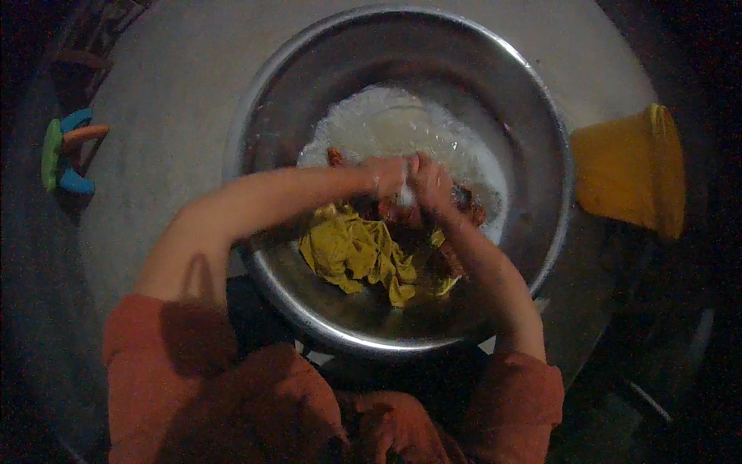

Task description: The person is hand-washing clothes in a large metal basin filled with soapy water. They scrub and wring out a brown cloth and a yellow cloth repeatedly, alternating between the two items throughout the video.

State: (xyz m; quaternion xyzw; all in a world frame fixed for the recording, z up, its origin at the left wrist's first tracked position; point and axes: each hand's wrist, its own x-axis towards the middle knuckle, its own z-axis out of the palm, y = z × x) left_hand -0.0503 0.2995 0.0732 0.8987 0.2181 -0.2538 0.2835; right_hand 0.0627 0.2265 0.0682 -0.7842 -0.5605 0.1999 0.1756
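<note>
Inside a wide metal basin point(533, 100), my left hand point(385, 175) and my right hand point(430, 184) meet, both closed. Between and below them is a wet reddish-brown cloth point(400, 214), bunched up and gripped by the fingers. White suds cling to the hands. Part of the cloth spreads out to the right of my right hand. A crumpled yellow cloth point(352, 249) lies nearer to me, below my left forearm. Behind the hands, cloudy soapy water point(386, 120) covers the basin's bottom. Blur and dim light hide the exact finger positions.
A yellow bucket point(626, 170) lies tipped beside the basin on the right. At the far left, a blue, green and orange plastic object point(69, 151) sits on the grey floor point(170, 93). The basin's near rim is close to my body.
</note>
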